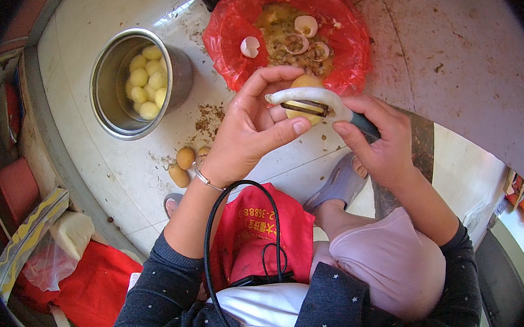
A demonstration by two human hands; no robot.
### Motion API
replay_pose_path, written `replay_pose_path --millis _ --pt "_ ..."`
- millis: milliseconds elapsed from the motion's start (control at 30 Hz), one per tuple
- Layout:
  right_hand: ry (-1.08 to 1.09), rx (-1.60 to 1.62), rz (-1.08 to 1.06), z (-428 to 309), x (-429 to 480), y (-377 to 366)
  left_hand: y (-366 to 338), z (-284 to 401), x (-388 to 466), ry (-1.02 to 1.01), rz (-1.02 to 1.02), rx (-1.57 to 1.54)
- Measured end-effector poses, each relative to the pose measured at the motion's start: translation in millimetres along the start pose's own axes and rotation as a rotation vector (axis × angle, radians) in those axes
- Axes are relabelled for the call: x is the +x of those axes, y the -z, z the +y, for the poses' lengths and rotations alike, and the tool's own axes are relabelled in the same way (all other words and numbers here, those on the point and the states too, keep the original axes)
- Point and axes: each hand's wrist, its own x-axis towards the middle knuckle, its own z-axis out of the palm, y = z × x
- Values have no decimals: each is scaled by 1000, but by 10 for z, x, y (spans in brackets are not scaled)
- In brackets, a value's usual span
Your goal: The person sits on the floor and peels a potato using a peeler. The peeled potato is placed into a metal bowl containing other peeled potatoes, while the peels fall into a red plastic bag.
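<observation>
My left hand (258,125) cups a potato (308,81), its thumb and fingers around the sides. In my right hand (383,135) is a vegetable peeler (315,97) with a white curved frame and a dark handle. The peeler's blade lies across the potato, which shows pale yellow flesh beneath it and browner skin at the far end. Just beyond my hands, a bin lined with a red plastic bag (218,31) holds broken eggshells (306,26) and wet scraps.
To the left, a steel pot (181,73) holds several peeled potatoes (149,81). Unpeeled potatoes (178,175) lie on the tiled floor near my left wrist, beside scattered peel bits (209,119). A black cable (208,234) loops over my lap. A wooden-looking board edge (416,159) stands right of my foot.
</observation>
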Motion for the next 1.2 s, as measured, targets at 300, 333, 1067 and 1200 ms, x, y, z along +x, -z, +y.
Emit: replay_pose_path --millis 300,333,1067,1200 --pt "7 -27 16 7 11 7 29 13 6 28 -32 -85" --pt "2 -29 14 6 11 11 38 5 4 30 -34 -60" --pt "-61 -84 63 91 31 -17 126 9 24 23 4 -1" --pt "-88 -109 99 126 37 -1 151 16 26 22 -14 -23"
